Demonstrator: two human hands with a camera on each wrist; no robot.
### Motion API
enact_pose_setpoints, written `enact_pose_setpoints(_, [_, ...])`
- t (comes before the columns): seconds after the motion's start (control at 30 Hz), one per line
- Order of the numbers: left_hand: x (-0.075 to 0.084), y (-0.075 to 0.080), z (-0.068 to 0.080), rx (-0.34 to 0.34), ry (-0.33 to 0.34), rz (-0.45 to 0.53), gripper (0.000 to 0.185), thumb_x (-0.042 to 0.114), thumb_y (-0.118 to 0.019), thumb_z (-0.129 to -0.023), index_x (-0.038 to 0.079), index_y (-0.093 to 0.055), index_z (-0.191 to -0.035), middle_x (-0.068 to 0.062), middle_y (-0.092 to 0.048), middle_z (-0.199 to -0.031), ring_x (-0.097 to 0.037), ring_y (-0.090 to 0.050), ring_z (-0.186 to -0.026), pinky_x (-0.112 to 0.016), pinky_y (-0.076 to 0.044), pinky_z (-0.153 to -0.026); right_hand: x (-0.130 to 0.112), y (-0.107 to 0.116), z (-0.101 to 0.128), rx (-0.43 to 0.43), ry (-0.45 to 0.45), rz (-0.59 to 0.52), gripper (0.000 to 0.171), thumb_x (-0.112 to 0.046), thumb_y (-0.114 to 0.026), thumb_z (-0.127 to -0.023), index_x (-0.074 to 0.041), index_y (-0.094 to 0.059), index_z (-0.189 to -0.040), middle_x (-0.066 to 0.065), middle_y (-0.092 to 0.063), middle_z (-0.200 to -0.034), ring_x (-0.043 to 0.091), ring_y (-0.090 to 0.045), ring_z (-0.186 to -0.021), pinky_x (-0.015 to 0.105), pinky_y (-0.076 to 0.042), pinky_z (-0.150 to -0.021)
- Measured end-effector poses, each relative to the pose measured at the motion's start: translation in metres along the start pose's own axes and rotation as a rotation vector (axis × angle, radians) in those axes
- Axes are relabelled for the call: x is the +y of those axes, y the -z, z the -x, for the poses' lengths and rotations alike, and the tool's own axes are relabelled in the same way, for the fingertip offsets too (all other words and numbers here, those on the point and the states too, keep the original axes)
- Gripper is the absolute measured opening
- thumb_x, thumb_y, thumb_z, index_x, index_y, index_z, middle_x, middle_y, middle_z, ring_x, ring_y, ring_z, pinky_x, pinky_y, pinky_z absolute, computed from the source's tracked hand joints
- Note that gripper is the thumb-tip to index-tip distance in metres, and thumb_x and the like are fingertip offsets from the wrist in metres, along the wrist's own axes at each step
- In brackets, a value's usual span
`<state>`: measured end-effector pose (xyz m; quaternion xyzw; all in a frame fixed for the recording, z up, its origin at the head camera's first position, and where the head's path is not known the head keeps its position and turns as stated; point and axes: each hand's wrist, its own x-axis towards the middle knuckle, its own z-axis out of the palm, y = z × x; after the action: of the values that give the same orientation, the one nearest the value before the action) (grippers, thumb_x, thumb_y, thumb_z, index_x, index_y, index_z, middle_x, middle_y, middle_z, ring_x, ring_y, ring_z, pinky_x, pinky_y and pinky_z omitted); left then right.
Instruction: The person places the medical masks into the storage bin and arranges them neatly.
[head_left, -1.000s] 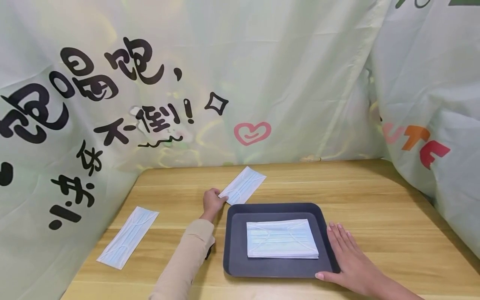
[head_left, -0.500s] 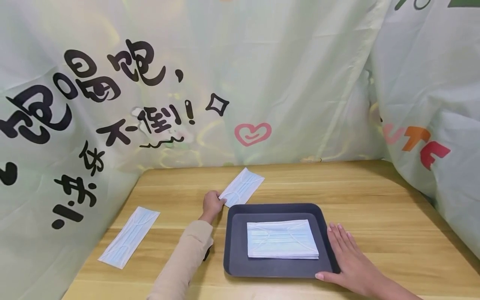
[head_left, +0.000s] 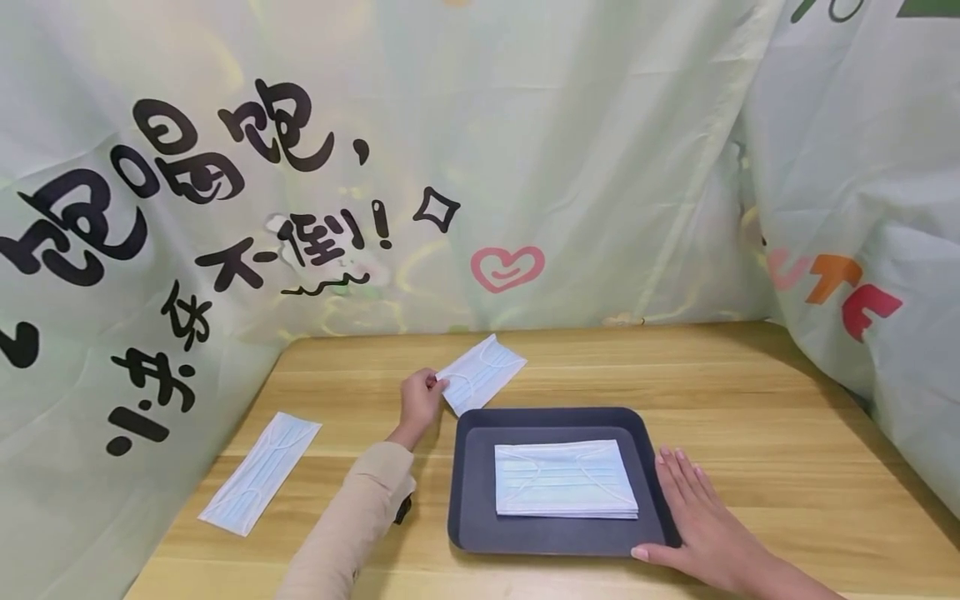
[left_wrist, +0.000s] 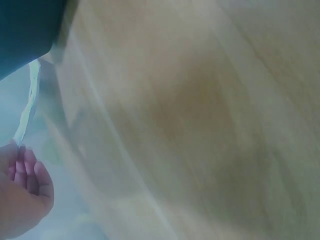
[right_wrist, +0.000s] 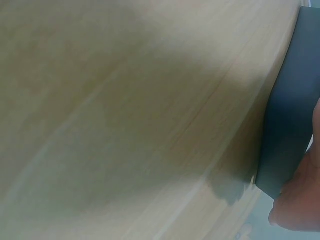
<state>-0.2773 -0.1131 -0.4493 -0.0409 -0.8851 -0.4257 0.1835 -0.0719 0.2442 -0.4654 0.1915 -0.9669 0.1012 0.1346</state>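
Since a second ago my left hand [head_left: 418, 398] lifted the pale blue pleated face mask [head_left: 482, 372] off the wooden table [head_left: 750, 400], pinching its end behind the dark grey plastic tray [head_left: 468, 475]. Right hand [head_left: 693, 508] lay spread flat on the tray's rim. Step: pickup; next, I judged, carry it over the tray's mask stack [head_left: 564, 478], aligned.

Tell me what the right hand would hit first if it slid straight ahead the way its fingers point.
The right hand lies flat beside the tray, fingers pointing toward the far table edge. That line shows only bare wood, then probably the curtain behind; depth is hard to judge.
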Motion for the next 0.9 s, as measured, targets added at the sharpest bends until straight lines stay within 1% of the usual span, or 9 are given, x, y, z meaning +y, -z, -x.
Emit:
enact_pose_setpoints(0.1, [0.005,0.005,-0.001,0.027,0.028,0.010,0.015,0.004,-0.067,-0.083,-0.008,-0.062,-0.076,-0.015,-0.059,-0.065,-0.014,-0.048,-0.057,-0.019,-0.039,-0.051,0.000,0.000,-0.001,-0.007,-0.005,-0.013,0.113,-0.062,-0.066,-0.071,0.006,-0.015,-0.145,0.027,-0.019,-0.151,0.002,0.027,-0.135,0.015,0.020,-0.108])
enact_pose_setpoints(0.2, [0.008,0.008,-0.004,0.081,0.026,0.033,0.016,0.004,-0.066,-0.083,-0.008,-0.060,-0.075,-0.017,-0.060,-0.067,-0.015,-0.050,-0.058,-0.019,-0.039,-0.051,-0.001,0.001,-0.002,-0.011,-0.009,-0.022,0.113,-0.061,-0.067,-0.071,0.006,-0.014,-0.145,0.027,-0.017,-0.151,0.002,0.026,-0.136,0.014,0.020,-0.108])
enact_pose_setpoints(0.3, [0.010,0.011,-0.006,0.124,-0.004,0.042,0.015,0.004,-0.065,-0.084,-0.007,-0.060,-0.076,-0.018,-0.061,-0.068,-0.018,-0.051,-0.060,-0.020,-0.040,-0.052,-0.001,0.000,-0.002,-0.003,-0.003,-0.023,0.113,-0.061,-0.067,-0.071,0.006,-0.014,-0.146,0.026,-0.016,-0.152,0.002,0.025,-0.136,0.014,0.019,-0.108])
enact_pose_setpoints(0.4, [0.014,0.015,-0.007,0.146,-0.047,0.062,0.014,0.004,-0.063,-0.086,-0.008,-0.062,-0.080,-0.019,-0.063,-0.071,-0.020,-0.053,-0.061,-0.022,-0.042,-0.054,0.000,-0.001,-0.001,0.009,0.008,-0.019,0.113,-0.061,-0.067,-0.071,0.005,-0.013,-0.146,0.024,-0.013,-0.153,0.002,0.025,-0.137,0.015,0.019,-0.109])
enact_pose_setpoints(0.47, [0.017,0.017,-0.007,0.156,-0.058,0.069,0.014,0.005,-0.062,-0.087,-0.007,-0.063,-0.082,-0.019,-0.063,-0.072,-0.019,-0.054,-0.061,-0.021,-0.043,-0.054,0.000,-0.001,0.000,0.021,0.016,-0.021,0.113,-0.060,-0.068,-0.071,0.006,-0.014,-0.145,0.025,-0.015,-0.152,0.002,0.025,-0.136,0.015,0.018,-0.109])
enact_pose_setpoints(0.57, [0.022,0.021,-0.007,0.193,-0.059,0.088,0.013,0.005,-0.061,-0.088,-0.007,-0.064,-0.083,-0.019,-0.063,-0.071,-0.020,-0.053,-0.061,-0.022,-0.042,-0.055,0.000,-0.002,0.000,0.029,0.022,-0.023,0.112,-0.060,-0.068,-0.071,0.006,-0.016,-0.145,0.026,-0.018,-0.151,0.002,0.025,-0.137,0.015,0.018,-0.110])
enact_pose_setpoints(0.63, [0.027,0.024,-0.007,0.217,-0.062,0.098,0.014,0.005,-0.061,-0.088,-0.007,-0.064,-0.082,-0.019,-0.062,-0.071,-0.020,-0.053,-0.061,-0.022,-0.042,-0.055,0.000,-0.002,0.000,0.031,0.022,-0.022,0.112,-0.061,-0.067,-0.071,0.006,-0.016,-0.145,0.025,-0.018,-0.152,0.002,0.024,-0.137,0.014,0.017,-0.110])
enact_pose_setpoints(0.77, [0.035,0.026,-0.009,0.243,-0.116,0.106,0.014,0.006,-0.061,-0.088,-0.007,-0.065,-0.085,-0.018,-0.064,-0.072,-0.022,-0.055,-0.062,-0.022,-0.044,-0.056,-0.001,-0.003,0.001,0.035,0.019,-0.020,0.112,-0.061,-0.067,-0.071,0.005,-0.016,-0.145,0.026,-0.019,-0.151,0.003,0.023,-0.138,0.014,0.018,-0.110])
enact_pose_setpoints(0.9, [0.044,0.026,-0.006,0.243,-0.149,0.125,0.013,0.006,-0.061,-0.088,-0.007,-0.066,-0.087,-0.018,-0.065,-0.073,-0.019,-0.054,-0.061,-0.020,-0.042,-0.054,0.001,-0.003,0.002,0.046,0.028,-0.007,0.113,-0.061,-0.067,-0.070,0.006,-0.015,-0.145,0.019,-0.003,-0.155,0.005,0.023,-0.139,0.015,0.018,-0.110])
